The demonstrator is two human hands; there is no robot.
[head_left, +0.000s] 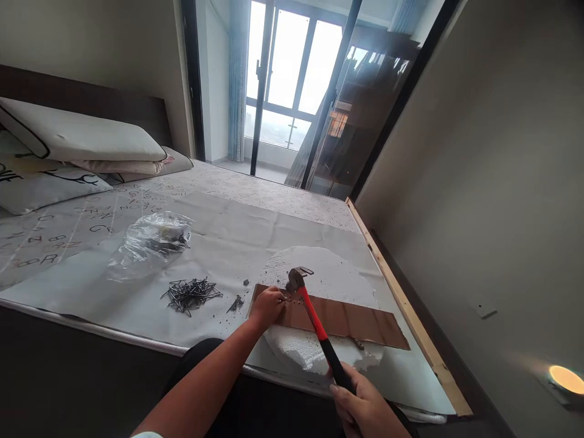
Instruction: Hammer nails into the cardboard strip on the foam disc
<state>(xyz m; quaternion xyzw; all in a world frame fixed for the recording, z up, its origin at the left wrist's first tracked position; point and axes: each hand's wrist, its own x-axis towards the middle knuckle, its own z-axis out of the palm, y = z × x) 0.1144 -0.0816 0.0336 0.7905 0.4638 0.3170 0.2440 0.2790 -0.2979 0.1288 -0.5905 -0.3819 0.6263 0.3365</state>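
Observation:
My right hand (365, 401) is wrapped round the black lower handle of a claw hammer (314, 313) with a red upper shaft. The hammer's dark metal head is above the brown board (356, 322), close to my left fingertips. My left hand (268, 305) rests at the board's left end, its fingers pinched on what looks like a nail, mostly hidden. Several small nail heads or bits show on the board beside the fingertips. Under the board lies a white foam slab (301, 353) with a broken front edge.
A pile of nails (191, 295) and a smaller nail cluster (236, 303) lie on the white sheet (219, 225) over the mattress. Behind them is a clear plastic bag (152, 240). A wooden strip (401, 298) runs along the right edge. Pillows (91, 134) are at the far left.

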